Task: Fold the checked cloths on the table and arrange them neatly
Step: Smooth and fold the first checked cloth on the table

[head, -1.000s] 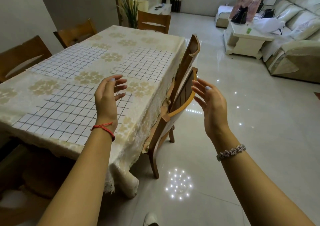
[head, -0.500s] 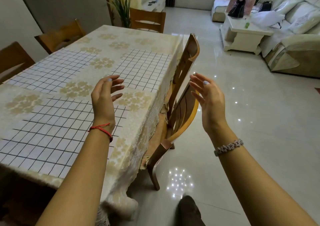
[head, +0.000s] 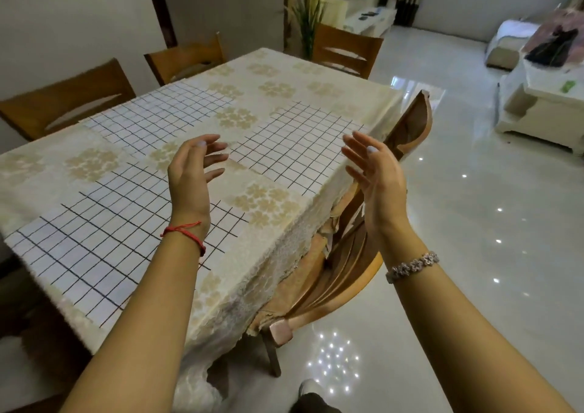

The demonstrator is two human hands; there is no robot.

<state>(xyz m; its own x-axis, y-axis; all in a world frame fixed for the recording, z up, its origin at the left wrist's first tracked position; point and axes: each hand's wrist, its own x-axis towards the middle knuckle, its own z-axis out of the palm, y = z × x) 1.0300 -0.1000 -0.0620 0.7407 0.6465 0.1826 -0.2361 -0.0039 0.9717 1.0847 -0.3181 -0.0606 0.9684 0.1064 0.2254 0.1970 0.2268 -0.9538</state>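
Three white cloths with a dark grid lie flat on the cream floral tablecloth (head: 268, 201). The nearest checked cloth (head: 104, 248) is at the table's front left. A second checked cloth (head: 297, 147) lies by the right edge, and a third checked cloth (head: 161, 114) is at the far left. My left hand (head: 192, 178) hovers open above the near cloth, fingers spread, palm turned right. Over the table's right edge my right hand (head: 376, 175) is raised, open, palm facing left. Neither hand touches a cloth.
A wooden chair (head: 357, 254) is tucked in under the table's right side, below my right hand. More chairs stand at the left (head: 63, 99) and far end (head: 344, 49). A white coffee table (head: 543, 106) and sofa stand on the glossy floor to the right.
My view has moved closer to the table and turned left. Both hands have stayed raised and open, drifting over the table's right part.
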